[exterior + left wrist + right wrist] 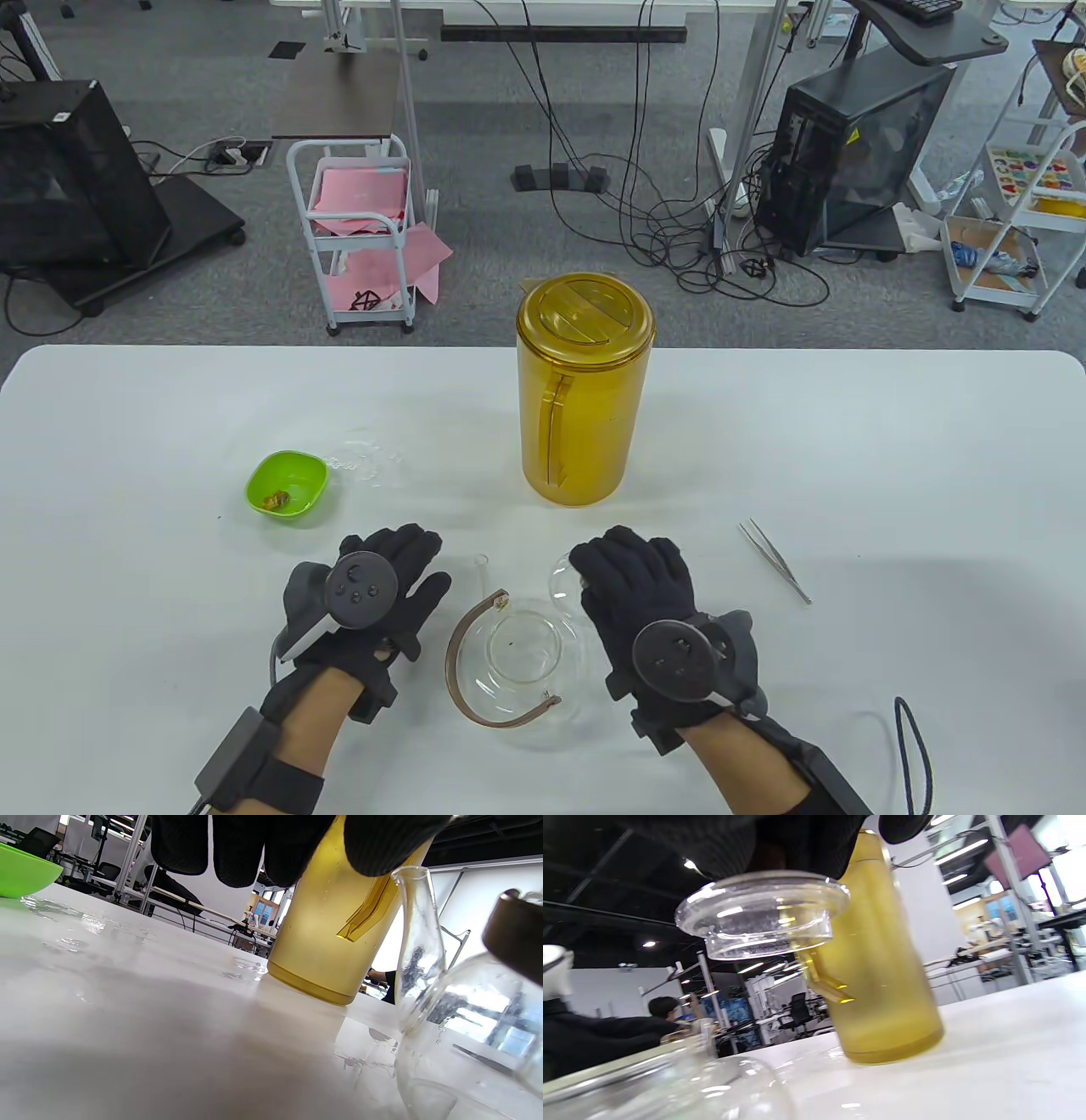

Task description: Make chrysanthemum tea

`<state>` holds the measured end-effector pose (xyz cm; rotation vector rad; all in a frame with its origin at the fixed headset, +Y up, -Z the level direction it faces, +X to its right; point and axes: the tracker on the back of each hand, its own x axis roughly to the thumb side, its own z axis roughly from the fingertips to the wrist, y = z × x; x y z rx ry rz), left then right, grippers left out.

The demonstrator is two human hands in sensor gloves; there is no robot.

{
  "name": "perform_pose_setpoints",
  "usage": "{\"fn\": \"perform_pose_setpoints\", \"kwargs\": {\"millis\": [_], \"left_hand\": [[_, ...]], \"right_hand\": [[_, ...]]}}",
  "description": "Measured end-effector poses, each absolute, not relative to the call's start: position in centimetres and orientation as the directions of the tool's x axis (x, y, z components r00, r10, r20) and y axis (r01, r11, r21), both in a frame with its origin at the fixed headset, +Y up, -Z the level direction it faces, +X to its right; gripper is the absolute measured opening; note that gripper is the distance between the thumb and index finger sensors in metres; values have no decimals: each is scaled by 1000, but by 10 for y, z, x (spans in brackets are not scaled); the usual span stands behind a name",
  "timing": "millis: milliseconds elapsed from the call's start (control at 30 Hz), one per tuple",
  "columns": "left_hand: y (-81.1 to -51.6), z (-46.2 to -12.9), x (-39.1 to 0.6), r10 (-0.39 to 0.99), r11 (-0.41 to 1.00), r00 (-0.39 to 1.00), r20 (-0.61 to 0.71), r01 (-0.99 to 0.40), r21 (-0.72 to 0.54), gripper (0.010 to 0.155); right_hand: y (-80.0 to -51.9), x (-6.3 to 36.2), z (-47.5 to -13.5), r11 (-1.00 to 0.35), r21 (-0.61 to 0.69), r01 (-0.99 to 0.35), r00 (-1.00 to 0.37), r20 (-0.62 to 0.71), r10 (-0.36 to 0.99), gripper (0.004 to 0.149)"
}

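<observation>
The task looks to be at an early stage; the glass teapot (517,658) stands on the white table (891,441) near its front edge, between the two hands, with its brown hoop handle (462,654) tipped to the left and its mouth uncovered; the right hand (640,594) holds the clear glass lid (761,914) from above, fingers curled over its top, and the right wrist view shows the lid clear of the table, beside and not over the pot's opening; so the lid is off, which I judge to be the one step done; the teapot looks almost empty, with only a tiny dark speck at the bottom that I cannot identify, and no water shows in it; the left hand (386,594) lies flat just left of the pot, fingers relaxed and straight, holding nothing; the green bowl (287,486) sits further back on the left with a few dried flowers (277,501) in it; the tweezers (774,560) lie untouched to the right; the tall yellow pitcher (584,390) stands behind the pot with its lid on; left to do, as I judge it: move the flowers into the pot, pour from the pitcher, and put the lid back on
</observation>
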<state>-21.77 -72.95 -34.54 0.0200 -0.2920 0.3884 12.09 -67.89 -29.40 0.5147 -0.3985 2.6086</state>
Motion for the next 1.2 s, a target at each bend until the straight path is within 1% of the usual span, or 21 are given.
{"fn": "perform_pose_setpoints", "kwargs": {"millis": [167,367,600,733,900,1200], "left_hand": [[-730,-344,-220,372,926,883,288,-376,-42,63],[-731,-344,-224,379,923,882,281,-381,-49,63],[-733,-345,-227,389,920,881,269,-389,-57,63],[-733,-345,-228,396,917,880,263,-394,-62,63],[-733,-345,-228,398,916,880,260,-396,-61,63],[-733,-346,-229,398,916,878,267,-398,-58,63]], "right_hand": [[-697,147,-318,-883,-153,-444,-878,272,394,52],[-716,153,-335,-922,-70,-381,-913,186,363,52],[-738,144,-344,-954,30,-299,-939,169,300,51],[-744,140,-345,-961,57,-272,-946,168,278,51],[-749,138,-346,-968,70,-242,-953,170,250,52],[-749,135,-344,-975,66,-210,-959,180,219,52]]}}
